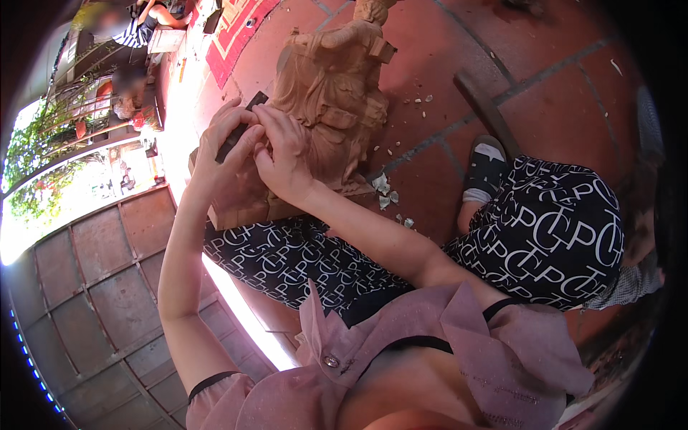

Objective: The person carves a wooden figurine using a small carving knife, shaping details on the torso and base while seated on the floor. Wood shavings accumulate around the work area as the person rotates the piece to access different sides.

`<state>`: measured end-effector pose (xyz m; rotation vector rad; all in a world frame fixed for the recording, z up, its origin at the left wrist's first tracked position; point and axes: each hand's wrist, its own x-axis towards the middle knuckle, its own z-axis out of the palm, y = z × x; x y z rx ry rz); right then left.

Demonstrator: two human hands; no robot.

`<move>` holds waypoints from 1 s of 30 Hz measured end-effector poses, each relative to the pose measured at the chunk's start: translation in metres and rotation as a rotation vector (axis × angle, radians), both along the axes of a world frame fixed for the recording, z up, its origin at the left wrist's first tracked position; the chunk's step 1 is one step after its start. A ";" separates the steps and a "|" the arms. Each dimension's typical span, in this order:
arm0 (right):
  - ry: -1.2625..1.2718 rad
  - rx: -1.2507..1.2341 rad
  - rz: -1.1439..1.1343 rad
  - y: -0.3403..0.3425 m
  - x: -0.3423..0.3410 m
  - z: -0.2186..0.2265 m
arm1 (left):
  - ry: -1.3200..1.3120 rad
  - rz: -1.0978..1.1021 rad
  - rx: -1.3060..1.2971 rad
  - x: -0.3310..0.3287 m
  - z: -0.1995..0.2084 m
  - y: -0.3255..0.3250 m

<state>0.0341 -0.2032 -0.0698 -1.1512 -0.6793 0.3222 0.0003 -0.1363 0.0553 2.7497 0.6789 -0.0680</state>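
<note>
A carved wooden statue (337, 93) of a robed figure stands in front of me, its blocky base (240, 204) against my patterned trouser leg. My left hand (221, 136) is closed around a dark, narrow flat block (240, 132) at the left side of the carving. Close beside it, my right hand (285, 154) has its fingers bent, with the fingertips pressed at the same block. The hands meet there, so part of the block is hidden. Whether it touches the wood I cannot tell.
Pale scraps (382, 184) and small chips lie on the red tiled floor (423, 43). A long dark bar (487, 111) rests near my sandalled foot (485, 168). A red patterned rug (236, 32) is at the upper left, with other people (132, 32) sitting beyond. Metal panels (107, 287) stand left.
</note>
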 end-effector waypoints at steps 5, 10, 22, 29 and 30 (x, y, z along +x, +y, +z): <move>0.059 -0.025 0.011 -0.001 -0.001 0.008 | -0.120 0.028 -0.015 0.002 -0.003 0.003; 0.096 -0.022 -0.014 0.002 -0.005 0.004 | -0.137 0.013 -0.094 0.002 -0.019 0.017; 0.023 -0.071 -0.008 0.001 -0.006 0.001 | -0.085 -0.091 -0.136 0.003 -0.013 0.028; 0.077 -0.037 -0.020 0.003 -0.005 0.001 | -0.133 -0.083 -0.091 0.015 -0.017 0.020; 0.080 -0.048 -0.006 0.001 -0.005 0.003 | -0.127 -0.086 -0.095 0.014 -0.017 0.022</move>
